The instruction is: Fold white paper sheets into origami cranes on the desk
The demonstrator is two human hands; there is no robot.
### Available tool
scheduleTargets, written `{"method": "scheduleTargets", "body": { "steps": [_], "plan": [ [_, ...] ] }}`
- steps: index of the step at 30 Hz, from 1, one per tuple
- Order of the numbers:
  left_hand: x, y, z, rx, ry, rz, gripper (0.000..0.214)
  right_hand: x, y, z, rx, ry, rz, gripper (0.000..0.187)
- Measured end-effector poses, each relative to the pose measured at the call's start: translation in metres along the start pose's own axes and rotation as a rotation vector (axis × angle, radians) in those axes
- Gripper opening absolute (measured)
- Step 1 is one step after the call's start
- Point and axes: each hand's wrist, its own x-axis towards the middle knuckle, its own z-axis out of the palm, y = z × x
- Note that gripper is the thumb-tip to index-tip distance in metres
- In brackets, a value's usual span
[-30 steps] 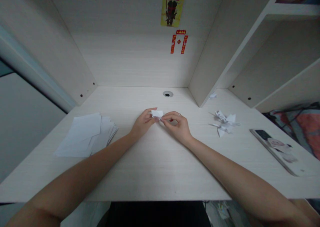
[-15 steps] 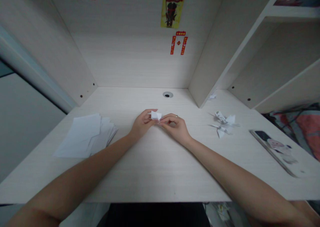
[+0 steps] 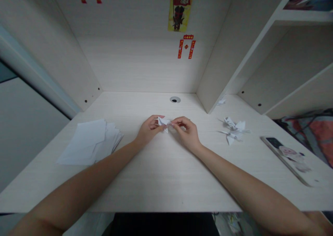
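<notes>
Paper piece [image 3: 161, 120], small, white and folded to pointed corners, sits between two bare hands near the middle of the desk [image 3: 156, 184]; whether it touches the surface cannot be told. The left hand [image 3: 149, 129] grips it narrowly, thumb in front and fingers curled behind. The right hand [image 3: 187, 131] pinches its right end between the tips of thumb and fingers, the knuckles arched. Both forearms reach in from the near edge. To the left lies a stack of white sheets [image 3: 88, 138], loosely fanned at its right side, near the left forearm. To the right, well apart from the hands, lies a cluster of folded white paper shapes [image 3: 234, 129]; beyond it, a phone [image 3: 288, 159] lies aslant, pictures on its upturned back. A round cable hole [image 3: 175, 100] opens near the back panel [image 3: 135, 62], which bears red strips [image 3: 180, 49] and a yellow picture [image 3: 179, 14].
</notes>
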Motion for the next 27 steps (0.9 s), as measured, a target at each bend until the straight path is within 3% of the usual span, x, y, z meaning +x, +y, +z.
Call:
{"method": "scheduleTargets", "body": {
  "steps": [4, 13, 27],
  "plan": [
    [-0.0014, 0.0026, 0.0011, 0.018, -0.036, 0.004, 0.044, 0.0005, -0.0061, -0.0029, -0.052, 0.023, -0.081, 0.011],
    [-0.0032, 0.0054, 0.0017, 0.073, -0.063, 0.005, 0.044, 0.0011, -0.0019, -0.0045, -0.095, 0.018, -0.116, 0.008],
    [-0.0052, 0.0035, 0.0007, 0.186, -0.087, 0.055, 0.035, 0.0015, 0.0010, -0.0062, -0.123, 0.131, -0.021, 0.010]
  ]
}}
